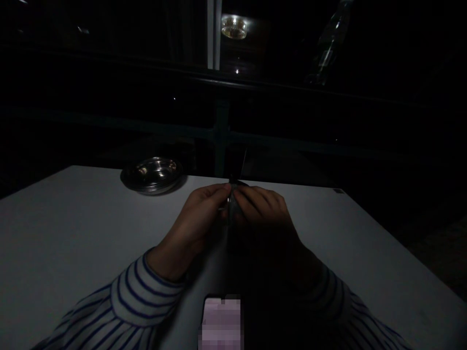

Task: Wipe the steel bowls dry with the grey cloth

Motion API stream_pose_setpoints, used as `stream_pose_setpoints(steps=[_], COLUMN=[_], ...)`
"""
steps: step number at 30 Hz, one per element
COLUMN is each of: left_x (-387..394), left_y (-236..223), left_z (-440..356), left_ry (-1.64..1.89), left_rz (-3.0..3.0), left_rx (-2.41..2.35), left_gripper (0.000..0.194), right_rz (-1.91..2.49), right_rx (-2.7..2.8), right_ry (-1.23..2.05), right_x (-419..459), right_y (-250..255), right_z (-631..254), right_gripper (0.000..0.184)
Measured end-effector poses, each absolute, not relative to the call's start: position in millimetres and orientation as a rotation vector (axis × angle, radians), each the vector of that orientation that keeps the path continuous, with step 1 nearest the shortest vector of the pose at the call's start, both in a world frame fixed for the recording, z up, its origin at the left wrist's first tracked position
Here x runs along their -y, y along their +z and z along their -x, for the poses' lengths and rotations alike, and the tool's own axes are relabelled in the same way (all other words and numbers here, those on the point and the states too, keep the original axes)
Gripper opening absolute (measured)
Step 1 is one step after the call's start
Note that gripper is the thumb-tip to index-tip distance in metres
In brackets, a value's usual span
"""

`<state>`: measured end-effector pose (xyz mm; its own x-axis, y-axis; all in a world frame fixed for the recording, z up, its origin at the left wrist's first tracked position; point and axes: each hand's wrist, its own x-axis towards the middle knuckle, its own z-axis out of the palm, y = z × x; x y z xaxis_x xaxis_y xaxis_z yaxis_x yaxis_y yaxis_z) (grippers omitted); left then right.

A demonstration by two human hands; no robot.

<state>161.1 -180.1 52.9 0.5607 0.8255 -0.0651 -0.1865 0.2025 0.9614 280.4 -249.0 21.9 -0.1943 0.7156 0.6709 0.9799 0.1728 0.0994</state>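
My left hand [195,216] and my right hand [268,209] meet above the middle of the white table [91,233]. Between their fingertips is a small dark object [232,204] with a thin, slightly shiny edge. Both hands are closed on it, and the fingers and deep shadow hide most of its shape, so its kind cannot be made out. Below the hands, at the bottom edge of the view, a phone [222,323] with a lit, blurred-out screen lies on the table.
A shiny stack of metal bowls [153,182] stands near the table's far left edge. Beyond the table, a dark window reflects a ceiling lamp [234,28]. A clear bottle [330,46] shows at the upper right. The room is very dim.
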Motion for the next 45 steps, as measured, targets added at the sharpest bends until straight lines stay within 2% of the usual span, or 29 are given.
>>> stream_pose_setpoints(steps=[29,45], left_x=[191,188], left_y=[52,52], left_z=[-156,-157], left_ry=[0.88,0.844], left_rz=[-1.146,-1.086], left_rx=[-0.677,-0.673], left_gripper=[0.019,0.018], right_rz=[1.462,1.539], right_rx=[1.974,2.048], right_ry=[-0.733,-0.513], right_x=[254,255], right_y=[27,29], right_z=[-271,-274], right_gripper=[0.035,0.035])
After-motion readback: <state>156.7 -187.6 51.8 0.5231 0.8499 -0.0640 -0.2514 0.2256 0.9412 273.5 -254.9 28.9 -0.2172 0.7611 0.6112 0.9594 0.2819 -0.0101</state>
